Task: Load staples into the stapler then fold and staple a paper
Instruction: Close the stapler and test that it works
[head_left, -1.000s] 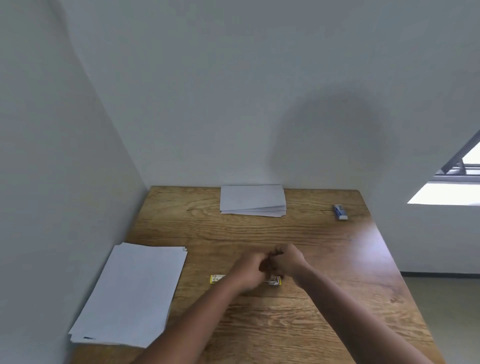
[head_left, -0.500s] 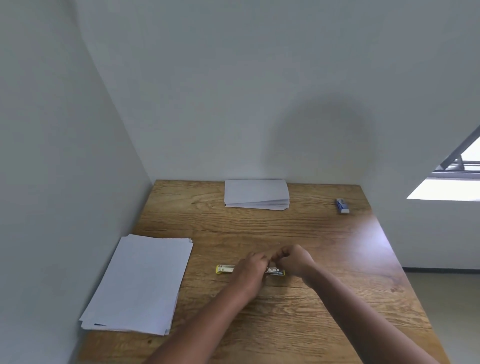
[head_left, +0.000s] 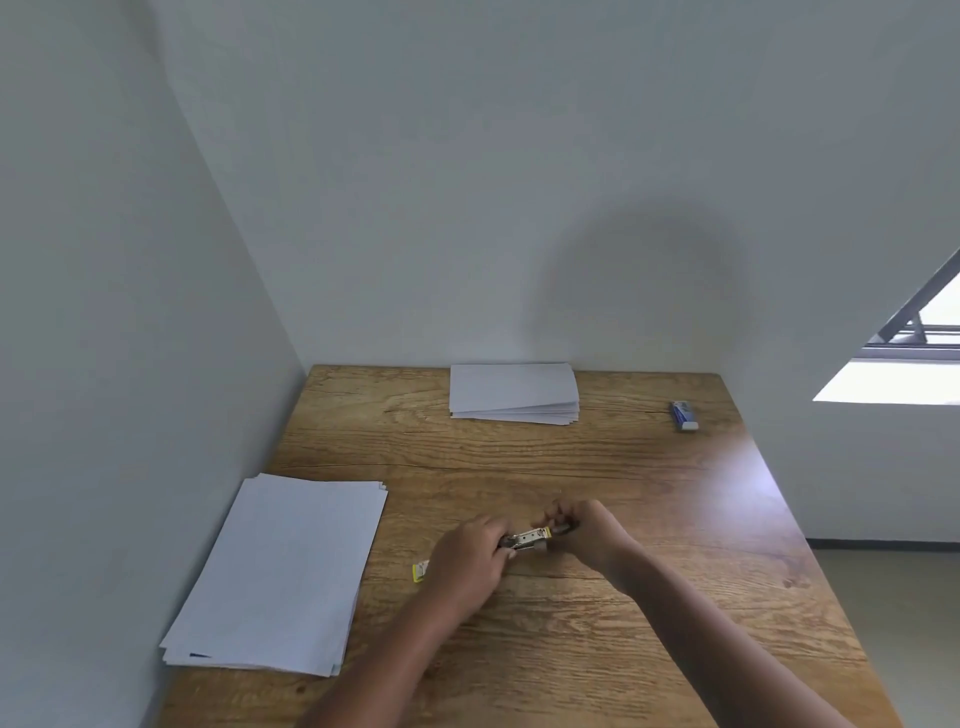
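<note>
Now lifted clear of the wooden table (head_left: 649, 483) and gripped between left hand (head_left: 470, 553) and right hand (head_left: 589, 530), stapler (head_left: 527, 539), where earlier it lay flat beneath both hands. Tilted up toward the right hand, metal parts showing in the gap between the hands. Left behind by the left hand's outer side, yellow piece (head_left: 420, 570).

The small metal stapler (head_left: 530, 538) with a yellow tip lies sideways at 6 o'clock, held at both ends. Flat white paper (head_left: 280, 571) lies at 8 o'clock. Folded sheets (head_left: 513, 392) lie at 12.
</note>
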